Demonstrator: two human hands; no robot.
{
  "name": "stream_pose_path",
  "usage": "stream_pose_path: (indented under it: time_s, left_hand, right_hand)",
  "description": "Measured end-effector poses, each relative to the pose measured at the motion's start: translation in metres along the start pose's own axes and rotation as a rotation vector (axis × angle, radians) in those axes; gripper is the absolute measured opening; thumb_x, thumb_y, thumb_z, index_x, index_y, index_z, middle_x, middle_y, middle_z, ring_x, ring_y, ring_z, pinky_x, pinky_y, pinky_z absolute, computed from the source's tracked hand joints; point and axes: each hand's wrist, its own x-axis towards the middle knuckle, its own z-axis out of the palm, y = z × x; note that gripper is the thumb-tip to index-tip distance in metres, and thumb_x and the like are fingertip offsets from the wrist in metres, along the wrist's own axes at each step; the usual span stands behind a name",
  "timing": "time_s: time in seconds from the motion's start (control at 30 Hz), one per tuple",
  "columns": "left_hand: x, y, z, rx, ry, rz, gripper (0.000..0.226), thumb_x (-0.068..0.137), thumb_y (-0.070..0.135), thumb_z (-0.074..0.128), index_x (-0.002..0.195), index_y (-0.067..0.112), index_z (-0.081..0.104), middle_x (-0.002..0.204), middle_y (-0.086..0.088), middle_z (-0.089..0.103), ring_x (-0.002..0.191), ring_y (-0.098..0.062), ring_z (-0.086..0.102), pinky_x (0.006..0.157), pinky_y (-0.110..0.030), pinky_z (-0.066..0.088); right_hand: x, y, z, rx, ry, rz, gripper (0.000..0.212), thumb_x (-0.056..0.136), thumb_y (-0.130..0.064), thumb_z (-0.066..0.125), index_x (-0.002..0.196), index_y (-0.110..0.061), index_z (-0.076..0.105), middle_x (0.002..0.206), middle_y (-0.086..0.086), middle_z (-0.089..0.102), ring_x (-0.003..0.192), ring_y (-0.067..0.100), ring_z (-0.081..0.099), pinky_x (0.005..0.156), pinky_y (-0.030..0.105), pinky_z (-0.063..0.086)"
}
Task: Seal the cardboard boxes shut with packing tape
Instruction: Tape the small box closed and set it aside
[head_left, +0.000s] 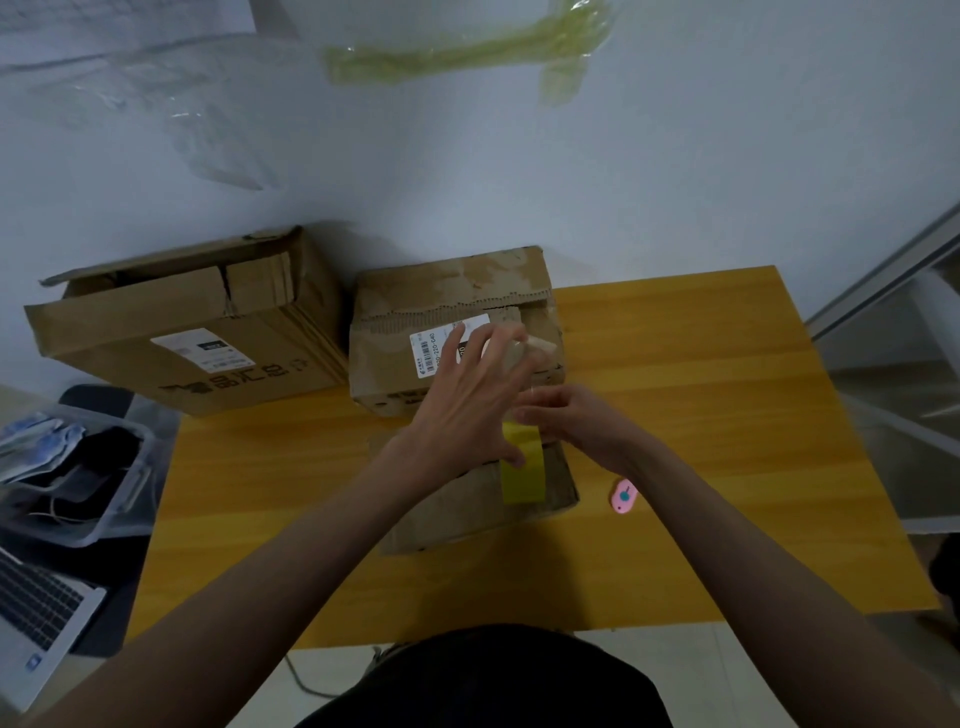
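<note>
Head view: tape (522, 467) between hands.

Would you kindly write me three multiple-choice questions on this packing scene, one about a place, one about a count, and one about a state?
1. Where does the small pink cutter lie?
A. on the wooden table, right of the nearest box
B. inside the plastic bin
C. on the laptop

2. How many cardboard boxes are in view?
A. one
B. three
C. five

3. How is the top of the large box on the left?
A. taped flat with yellow tape
B. flaps partly raised, not sealed
C. cut away entirely

Answers:
1. A, since the cutter rests on bare tabletop beside the nearest box.
2. B, since the large box, the labelled box and the nearest box under the hands make three.
3. B, since its flaps stand up unevenly and no tape crosses them; the yellow tape is on the nearest box.
</note>
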Motion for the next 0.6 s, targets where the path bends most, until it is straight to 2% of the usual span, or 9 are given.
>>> stream_pose_path:
  time_s: [0.1, 0.2, 0.37, 0.47, 0.6]
  left_hand:
    - [0.002, -0.001, 0.0, 0.007, -0.059, -0.012, 0.122, 0.042, 0.074, 0.087, 0.147, 0.031, 0.041, 0.151, -0.008, 0.032, 0.141, -0.033, 0.029, 0.119, -0.062, 0.023]
    - [0.004, -0.002, 0.001, -0.013, -0.112, -0.016, 0.123, 0.045, 0.074, 0.086, 0.15, 0.032, 0.037, 0.155, -0.008, 0.026, 0.145, -0.032, 0.023, 0.12, -0.062, 0.018]
    - [0.009, -0.004, 0.0, -0.015, -0.151, 0.006, 0.126, 0.047, 0.075, 0.085, 0.153, 0.033, 0.031, 0.157, -0.007, 0.021, 0.147, -0.03, 0.019, 0.122, -0.06, 0.012]
    - [0.01, -0.003, 0.001, -0.02, -0.16, 0.018, 0.126, 0.048, 0.074, 0.085, 0.154, 0.033, 0.029, 0.158, -0.007, 0.021, 0.148, -0.031, 0.019, 0.123, -0.06, 0.01]
    - [0.012, -0.004, 0.004, -0.014, -0.181, 0.027, 0.127, 0.05, 0.076, 0.083, 0.155, 0.035, 0.026, 0.159, -0.006, 0.018, 0.149, -0.03, 0.016, 0.123, -0.059, 0.007]
  right_hand:
    - [0.001, -0.004, -0.002, -0.022, 0.012, 0.006, 0.019, 0.086, -0.02, 0.077, 0.102, -0.009, 0.077, 0.11, 0.009, 0.075, 0.101, 0.018, 0.067, 0.082, 0.031, 0.052]
    - [0.003, -0.004, 0.0, -0.032, 0.05, -0.022, 0.023, 0.086, -0.016, 0.076, 0.099, 0.002, 0.075, 0.105, 0.014, 0.075, 0.098, 0.016, 0.067, 0.086, 0.032, 0.049]
    - [0.005, 0.001, 0.002, 0.055, 0.074, -0.002, 0.026, 0.087, -0.016, 0.075, 0.103, 0.004, 0.074, 0.106, 0.012, 0.076, 0.104, 0.021, 0.07, 0.088, 0.031, 0.053]
    - [0.006, 0.003, 0.004, 0.13, 0.103, 0.032, 0.021, 0.088, -0.017, 0.073, 0.1, 0.0, 0.076, 0.105, 0.009, 0.076, 0.1, 0.02, 0.069, 0.083, 0.03, 0.054]
    - [0.006, 0.003, 0.009, 0.225, 0.148, 0.069, 0.014, 0.088, -0.016, 0.073, 0.095, -0.005, 0.077, 0.098, 0.01, 0.071, 0.074, 0.011, 0.062, 0.06, 0.02, 0.05]
